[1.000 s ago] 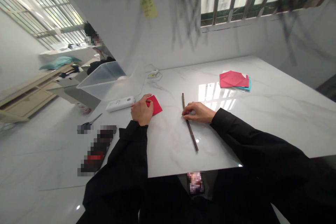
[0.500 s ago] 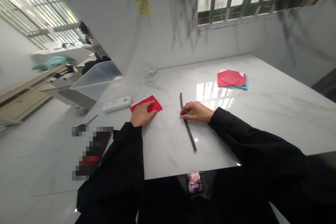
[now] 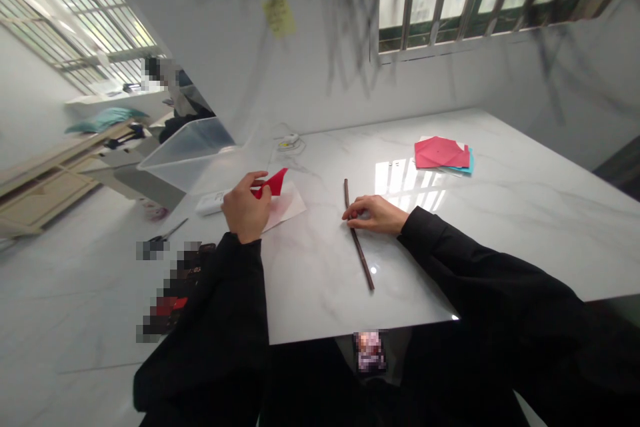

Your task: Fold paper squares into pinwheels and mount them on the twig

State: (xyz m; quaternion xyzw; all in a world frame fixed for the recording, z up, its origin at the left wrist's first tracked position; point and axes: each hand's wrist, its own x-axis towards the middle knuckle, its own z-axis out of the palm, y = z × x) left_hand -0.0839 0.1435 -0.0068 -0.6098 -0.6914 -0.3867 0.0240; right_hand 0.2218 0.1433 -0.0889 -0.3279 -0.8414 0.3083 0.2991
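Paper, red on one face and white on the other, is the thing in play in the head view; the left hand [image 3: 246, 211] pinches one corner of this red paper sheet [image 3: 280, 199] between thumb and fingers and has it peeled up off the table [image 3: 500, 227], so the red flap stands in the air while the white underside lies flat near the table's left edge; the right hand [image 3: 376, 213] rests well apart from it, fingers curled loosely down on a thin dark stick [image 3: 358, 233] that lies lengthwise on the marble, pressing it rather than gripping round it.

Risks, as I judge them: the pinch is on a single corner, so a quick pull could crease the sheet off-line or tear it at the grip; the glossy marble gives the loose part of the sheet little hold, and it may skid toward the edge and the white power strip [image 3: 213, 200] just beside it; the stick is round and only pinned from above, so easing the right hand could let it roll; a clear plastic bin [image 3: 187, 150] stands close behind the left hand and a wide sweep of the flap might catch on it; scissors [image 3: 170, 235] lie on the surface below the table's left side, out of the way; a stack of red and teal sheets [image 3: 443, 153] sits far off to the right, untouched.
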